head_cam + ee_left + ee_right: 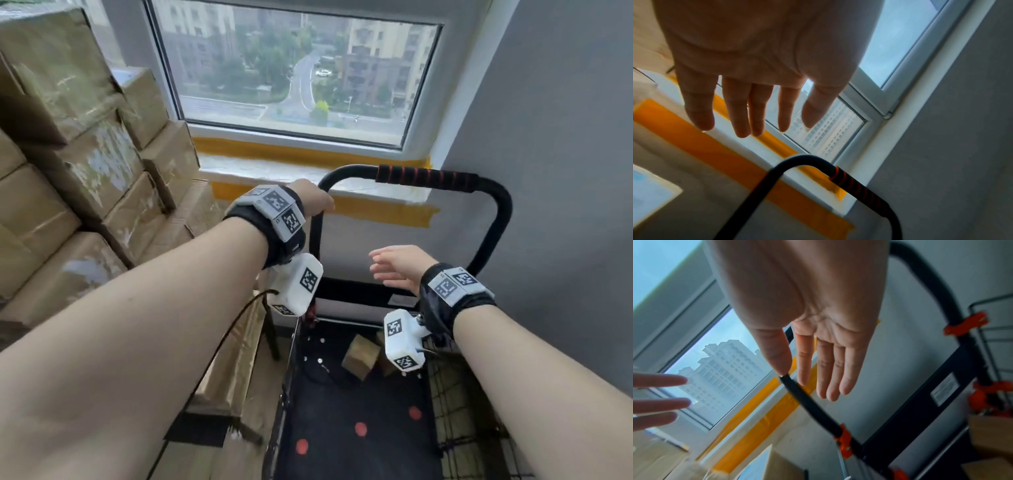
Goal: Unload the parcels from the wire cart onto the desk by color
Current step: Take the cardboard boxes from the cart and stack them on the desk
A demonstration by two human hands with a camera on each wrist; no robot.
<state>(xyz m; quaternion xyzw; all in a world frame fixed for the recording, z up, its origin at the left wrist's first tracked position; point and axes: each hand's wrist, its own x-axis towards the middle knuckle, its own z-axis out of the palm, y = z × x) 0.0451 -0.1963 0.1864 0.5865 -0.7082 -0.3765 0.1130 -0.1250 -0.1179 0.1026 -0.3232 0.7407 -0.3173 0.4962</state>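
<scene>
Head view: brown parcel (360, 356) in cart (346, 411), below right hand (397, 267).

Both forearms are bare, with no sleeves. Each wrist wears a black strap (455, 301) topped by grey tiles printed with black-and-white square markers. A white marker-printed camera block (298, 284) hangs under each, the left one trailing a black cable (219, 346) toward 7 o'clock.

Probably storeroom: stacked cartons (68, 144), cart (356, 411)

Head view looks down; wrist views look up, sharing cart handle (859, 186)
</scene>
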